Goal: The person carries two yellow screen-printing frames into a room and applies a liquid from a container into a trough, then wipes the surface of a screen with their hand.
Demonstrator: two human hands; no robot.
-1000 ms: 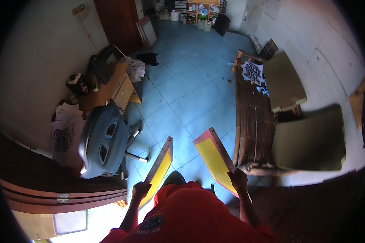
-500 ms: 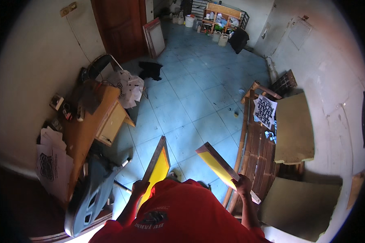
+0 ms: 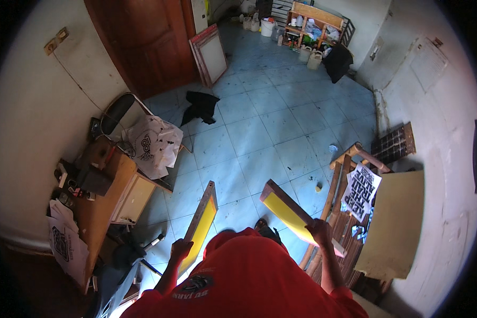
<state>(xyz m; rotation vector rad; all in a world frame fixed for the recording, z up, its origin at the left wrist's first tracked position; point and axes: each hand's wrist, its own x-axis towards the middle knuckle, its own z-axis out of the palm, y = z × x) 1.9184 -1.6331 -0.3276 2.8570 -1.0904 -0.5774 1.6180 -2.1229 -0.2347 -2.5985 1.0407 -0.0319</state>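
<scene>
My left hand (image 3: 181,249) is closed round the edge of a screen-printing frame (image 3: 202,230) with yellow mesh, held upright at my left side. On the other side, my right hand (image 3: 319,232) grips a second screen-printing frame (image 3: 285,216), also with yellow mesh and tilted outward. Both frames are off the floor, with their far ends pointing ahead. My red shirt hides part of their lower edges. A shoe (image 3: 262,223) shows between the frames.
On the left stands a wooden desk (image 3: 103,212) with papers and a chair. A bamboo bench (image 3: 323,228) with a printed sheet (image 3: 361,192) and a tan board (image 3: 395,222) lines the right. Ahead are a black cloth (image 3: 200,107), leaning frames (image 3: 211,55) and a shelf (image 3: 315,26).
I have moved forward over the tiled floor, so the desk and bench have slid nearer and lower in view. Both hands keep their hold on the frames.
</scene>
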